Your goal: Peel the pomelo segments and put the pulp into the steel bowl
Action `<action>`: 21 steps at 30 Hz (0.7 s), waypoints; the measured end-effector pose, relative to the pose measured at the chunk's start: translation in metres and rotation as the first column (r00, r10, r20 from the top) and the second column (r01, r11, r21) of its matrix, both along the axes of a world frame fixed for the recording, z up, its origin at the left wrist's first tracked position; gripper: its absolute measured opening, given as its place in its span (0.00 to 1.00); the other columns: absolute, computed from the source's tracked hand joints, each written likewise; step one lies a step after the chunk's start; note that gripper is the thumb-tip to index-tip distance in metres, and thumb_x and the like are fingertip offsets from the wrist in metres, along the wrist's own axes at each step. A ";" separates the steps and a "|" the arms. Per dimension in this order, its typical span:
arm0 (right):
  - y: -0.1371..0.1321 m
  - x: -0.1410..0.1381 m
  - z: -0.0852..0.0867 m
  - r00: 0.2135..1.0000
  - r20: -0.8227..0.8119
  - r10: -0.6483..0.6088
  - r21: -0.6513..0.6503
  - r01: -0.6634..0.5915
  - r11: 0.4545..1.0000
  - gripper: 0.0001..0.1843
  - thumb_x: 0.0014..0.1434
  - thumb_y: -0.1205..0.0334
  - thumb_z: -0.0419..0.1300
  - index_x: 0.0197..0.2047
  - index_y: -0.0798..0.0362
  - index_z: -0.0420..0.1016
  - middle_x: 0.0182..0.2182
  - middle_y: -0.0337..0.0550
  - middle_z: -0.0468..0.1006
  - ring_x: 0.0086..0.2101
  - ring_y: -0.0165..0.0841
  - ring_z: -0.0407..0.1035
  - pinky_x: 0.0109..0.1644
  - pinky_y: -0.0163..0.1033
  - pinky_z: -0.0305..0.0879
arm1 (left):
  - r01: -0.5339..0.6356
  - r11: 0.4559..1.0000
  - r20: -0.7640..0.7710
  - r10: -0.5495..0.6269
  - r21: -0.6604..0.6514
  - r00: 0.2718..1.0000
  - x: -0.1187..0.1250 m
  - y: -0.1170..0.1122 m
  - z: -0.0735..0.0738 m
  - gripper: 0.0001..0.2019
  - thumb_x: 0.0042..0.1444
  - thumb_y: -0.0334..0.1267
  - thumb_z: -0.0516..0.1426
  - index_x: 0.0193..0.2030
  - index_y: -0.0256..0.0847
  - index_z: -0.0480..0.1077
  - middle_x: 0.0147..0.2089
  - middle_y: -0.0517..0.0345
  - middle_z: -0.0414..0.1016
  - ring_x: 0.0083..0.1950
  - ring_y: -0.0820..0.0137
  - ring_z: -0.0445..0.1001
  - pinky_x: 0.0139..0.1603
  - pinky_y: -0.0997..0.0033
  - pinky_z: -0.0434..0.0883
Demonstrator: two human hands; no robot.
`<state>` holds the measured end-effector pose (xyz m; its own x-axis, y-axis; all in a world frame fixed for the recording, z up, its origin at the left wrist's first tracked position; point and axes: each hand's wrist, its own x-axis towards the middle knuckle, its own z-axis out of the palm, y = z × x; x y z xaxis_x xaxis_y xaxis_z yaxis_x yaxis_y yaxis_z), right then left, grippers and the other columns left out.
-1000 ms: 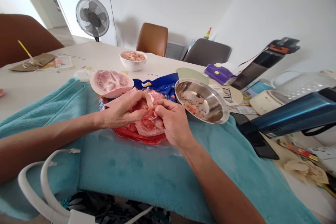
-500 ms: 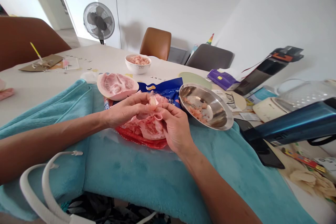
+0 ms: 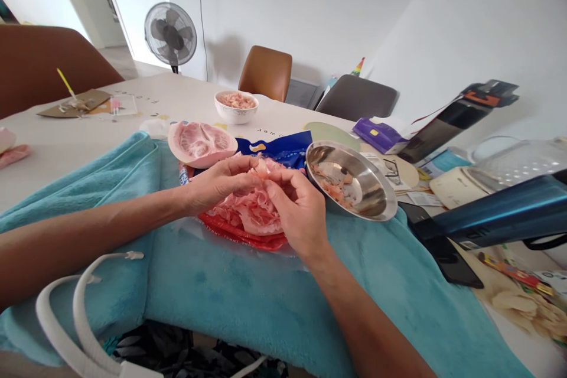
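Observation:
Both hands meet over a pile of pink pomelo peelings (image 3: 250,212) lying on a red and blue plastic bag (image 3: 239,240). Between the fingertips is a small piece of pomelo flesh (image 3: 264,168). My left hand (image 3: 221,184) grips it from the left, thumb and fingers pressed together. From the right, my right hand (image 3: 302,207) pinches the same piece. Just behind my left hand rests a hollowed pomelo rind (image 3: 201,144), pink inside. A steel bowl (image 3: 374,189) with some flesh bits and scraps sits to the right of my right hand.
A white bowl (image 3: 236,113) full of pomelo flesh stands farther back. A teal towel (image 3: 248,301) covers the near table edge. On the right are a blue bottle (image 3: 500,209), a black phone (image 3: 447,257) and a purple packet (image 3: 378,134). White cables (image 3: 80,307) loop at lower left.
The fingers of my right hand have moved up and closer to my left fingertips around the piece of flesh. The whole view has shifted slightly.

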<state>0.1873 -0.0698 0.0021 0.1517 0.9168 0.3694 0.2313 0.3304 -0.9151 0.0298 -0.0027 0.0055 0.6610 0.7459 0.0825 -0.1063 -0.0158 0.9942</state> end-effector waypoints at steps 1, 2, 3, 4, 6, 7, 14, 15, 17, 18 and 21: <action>0.001 0.002 0.000 0.998 0.062 -0.002 0.020 0.001 1.000 0.05 0.58 0.62 0.62 0.39 0.50 0.77 0.36 0.39 0.81 0.31 0.28 0.72 0.36 0.35 0.70 | -0.022 1.000 -0.018 0.022 0.006 1.000 0.000 0.000 0.001 0.06 0.56 0.40 0.61 0.36 0.41 0.71 0.32 0.65 0.67 0.32 0.78 0.64 0.33 0.78 0.63; 0.001 0.004 0.000 0.993 0.118 0.001 0.030 -0.005 1.000 0.08 0.58 0.62 0.62 0.42 0.50 0.77 0.40 0.41 0.81 0.35 0.29 0.74 0.39 0.37 0.71 | -0.042 0.999 -0.037 0.043 0.022 0.998 0.001 0.000 0.002 0.07 0.56 0.41 0.61 0.36 0.40 0.71 0.33 0.64 0.68 0.33 0.77 0.64 0.34 0.77 0.63; 0.002 0.007 0.000 0.986 0.165 0.004 0.039 -0.011 0.999 0.10 0.58 0.63 0.62 0.44 0.49 0.78 0.44 0.42 0.81 0.38 0.31 0.75 0.42 0.38 0.72 | -0.065 0.997 -0.061 0.068 0.053 0.996 0.001 0.001 0.003 0.08 0.55 0.41 0.61 0.36 0.40 0.71 0.34 0.63 0.68 0.33 0.76 0.64 0.34 0.76 0.63; 0.004 0.009 0.001 0.979 0.202 0.002 0.053 -0.013 0.999 0.10 0.58 0.64 0.61 0.44 0.49 0.78 0.46 0.43 0.81 0.42 0.33 0.75 0.46 0.40 0.72 | -0.089 0.991 -0.093 0.098 0.100 0.991 0.000 0.001 0.004 0.08 0.54 0.41 0.62 0.35 0.39 0.70 0.33 0.63 0.68 0.33 0.75 0.64 0.34 0.75 0.62; 0.006 0.014 0.002 0.969 0.247 -0.028 0.095 0.004 0.995 0.07 0.59 0.64 0.60 0.38 0.50 0.80 0.47 0.44 0.81 0.47 0.35 0.75 0.51 0.42 0.71 | -0.126 0.965 -0.167 0.167 0.232 0.972 -0.001 0.003 0.003 0.08 0.53 0.41 0.61 0.33 0.39 0.70 0.32 0.63 0.66 0.33 0.75 0.63 0.34 0.74 0.61; 0.007 0.016 0.003 0.966 0.255 -0.051 0.117 0.021 0.993 0.07 0.59 0.64 0.60 0.34 0.50 0.80 0.46 0.44 0.81 0.47 0.35 0.75 0.52 0.42 0.70 | -0.133 0.944 -0.203 0.200 0.303 0.959 -0.001 0.004 0.002 0.08 0.53 0.40 0.60 0.32 0.38 0.69 0.32 0.63 0.65 0.33 0.74 0.62 0.34 0.73 0.60; 0.004 0.011 0.008 0.997 0.076 -0.021 -0.043 0.025 0.999 0.10 0.59 0.53 0.63 0.37 0.51 0.76 0.27 0.37 0.77 0.29 0.30 0.72 0.36 0.37 0.70 | -0.123 0.812 -0.303 0.347 0.570 0.888 -0.002 0.003 -0.006 0.06 0.53 0.38 0.58 0.34 0.39 0.69 0.33 0.61 0.69 0.35 0.72 0.65 0.38 0.69 0.62; 0.004 0.009 0.007 0.999 0.049 0.022 -0.092 -0.018 0.996 0.12 0.58 0.51 0.64 0.36 0.51 0.75 0.25 0.36 0.76 0.28 0.29 0.71 0.35 0.36 0.69 | -0.116 0.791 -0.304 0.361 0.601 0.882 -0.001 0.002 -0.006 0.06 0.53 0.39 0.57 0.34 0.39 0.68 0.32 0.61 0.67 0.34 0.72 0.64 0.36 0.69 0.62; 0.005 0.005 0.004 0.998 0.020 0.066 -0.144 -0.063 0.988 0.14 0.57 0.50 0.65 0.34 0.52 0.73 0.24 0.35 0.75 0.27 0.29 0.71 0.32 0.35 0.67 | -0.091 0.741 -0.309 0.384 0.665 0.870 0.001 -0.001 -0.005 0.04 0.53 0.37 0.56 0.32 0.39 0.67 0.30 0.62 0.65 0.32 0.73 0.62 0.34 0.69 0.60; 0.005 0.003 0.003 0.997 0.012 0.071 -0.153 -0.068 0.986 0.14 0.57 0.50 0.65 0.34 0.52 0.73 0.24 0.35 0.74 0.27 0.29 0.70 0.31 0.34 0.66 | -0.078 0.716 -0.312 0.397 0.694 0.863 0.001 -0.002 -0.005 0.03 0.52 0.36 0.55 0.31 0.38 0.66 0.29 0.62 0.64 0.32 0.73 0.61 0.33 0.70 0.59; 0.008 0.002 -0.001 0.997 0.011 0.074 -0.165 -0.071 0.984 0.13 0.56 0.52 0.66 0.33 0.52 0.72 0.23 0.35 0.73 0.25 0.27 0.68 0.29 0.33 0.64 | -0.060 0.656 -0.320 0.443 0.752 0.837 0.002 -0.005 -0.003 0.02 0.50 0.34 0.53 0.29 0.39 0.64 0.28 0.62 0.62 0.31 0.73 0.59 0.32 0.70 0.57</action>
